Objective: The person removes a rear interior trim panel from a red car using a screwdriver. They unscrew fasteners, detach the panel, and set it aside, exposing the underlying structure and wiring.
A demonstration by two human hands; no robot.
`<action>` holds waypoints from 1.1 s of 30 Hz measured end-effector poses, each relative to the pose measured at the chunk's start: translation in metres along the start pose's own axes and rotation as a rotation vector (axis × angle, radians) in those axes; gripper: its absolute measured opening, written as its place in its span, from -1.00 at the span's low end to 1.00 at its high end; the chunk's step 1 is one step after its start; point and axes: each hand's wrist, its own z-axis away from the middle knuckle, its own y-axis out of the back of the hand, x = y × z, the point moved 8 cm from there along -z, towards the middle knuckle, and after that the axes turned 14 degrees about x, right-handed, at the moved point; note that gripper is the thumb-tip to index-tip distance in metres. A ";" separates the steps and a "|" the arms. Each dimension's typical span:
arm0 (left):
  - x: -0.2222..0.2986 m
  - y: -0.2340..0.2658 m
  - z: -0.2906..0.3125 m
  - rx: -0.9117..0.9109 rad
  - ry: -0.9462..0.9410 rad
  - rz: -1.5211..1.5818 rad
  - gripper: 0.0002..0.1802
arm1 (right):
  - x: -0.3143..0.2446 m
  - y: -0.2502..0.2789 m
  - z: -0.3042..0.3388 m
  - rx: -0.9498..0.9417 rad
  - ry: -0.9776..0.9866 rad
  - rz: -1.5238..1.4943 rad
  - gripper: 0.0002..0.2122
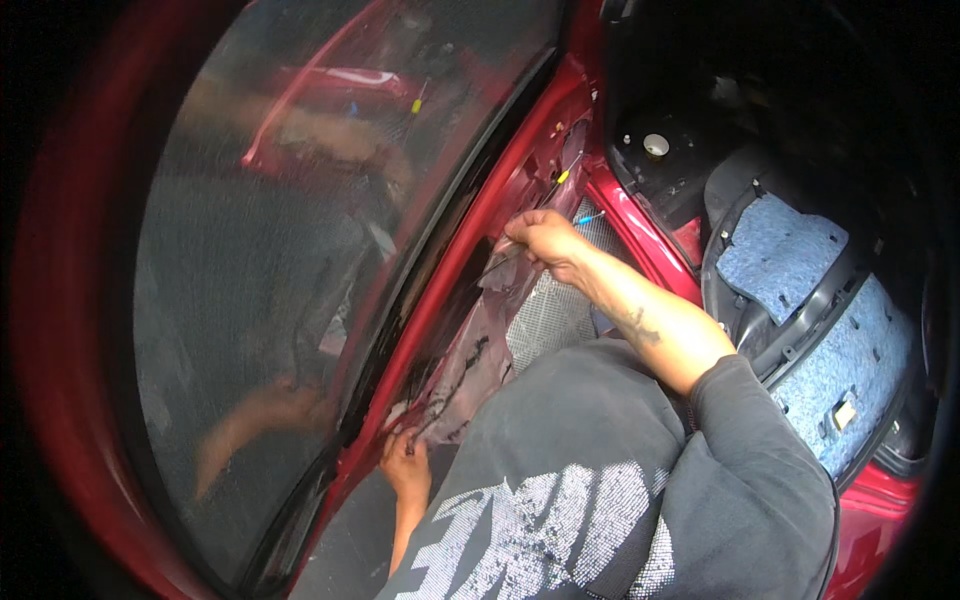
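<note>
Dark grey cloth, my own shirt (600, 410) with its pale dotted print, bulges closest to view because I am leaning over the work. Just beyond it, the thin plastic film (485, 325) lies along the inner face of the red car door (495, 205), wrinkled and slack, with a dark strip (466, 372) running down its lower part. My right hand (548, 240) is at the film's upper stretch, thumb and fingertips pinched on what looks like a thin dark strand (489, 271); a pinch probably suits something so slim better than a full fist. My left hand (408, 468) is well apart, at the film's lower end, its fingers bent against the edge; how firmly they grip, I cannot tell. That spread likely gives me control of both ends.

Above my right hand, near its knuckles, sit a small yellow-handled tool (563, 177) and a blue one (587, 219), perhaps kept there for easy reach. A silvery woven sheet (555, 320) shows beside the film, under my forearm. On the far left, the dusty window glass (270, 250) mirrors my arms. Off to the right is a black panel (735, 195) bearing blue felt pads (780, 255), perhaps padding against noise, with a pale round cup (655, 145) above.
</note>
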 end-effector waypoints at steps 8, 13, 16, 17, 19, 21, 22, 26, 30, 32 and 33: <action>0.016 0.032 -0.003 0.324 -0.080 -0.048 -0.82 | -0.068 -0.003 0.047 -0.159 0.870 0.454 -0.63; 0.012 0.033 -0.005 0.321 -0.117 -0.016 -0.80 | -0.057 0.010 0.093 -0.117 0.987 0.370 -0.57; 0.012 0.036 -0.003 0.271 -0.175 0.043 -0.80 | -0.062 0.014 0.101 -0.122 1.136 0.473 -0.56; 0.013 0.038 -0.002 0.246 -0.192 0.063 -0.80 | -0.060 0.020 0.086 -0.184 1.053 0.429 -0.58; 0.014 0.038 -0.001 0.217 -0.214 0.095 -0.80 | -0.057 0.041 0.048 -0.121 0.930 0.349 -0.62; 0.013 0.039 0.000 0.200 -0.218 0.113 -0.79 | -0.062 0.058 0.044 0.191 1.036 0.403 -0.70; 0.012 0.040 0.000 0.206 -0.193 0.110 -0.80 | -0.063 0.062 0.056 0.417 1.079 0.445 -0.71; 0.020 0.041 -0.003 0.260 -0.140 0.134 -0.80 | 0.006 0.092 0.051 0.770 0.684 0.447 -0.48; 0.015 0.038 -0.001 0.341 -0.081 0.169 -0.79 | 0.140 0.046 0.051 0.315 0.022 0.073 -0.22; 0.003 0.034 0.002 0.347 -0.053 0.162 -0.77 | 0.152 0.007 0.066 0.007 -0.002 0.198 -0.17; 0.001 0.035 0.000 0.352 -0.045 0.157 -0.76 | 0.152 -0.011 0.071 -0.163 0.015 0.293 -0.15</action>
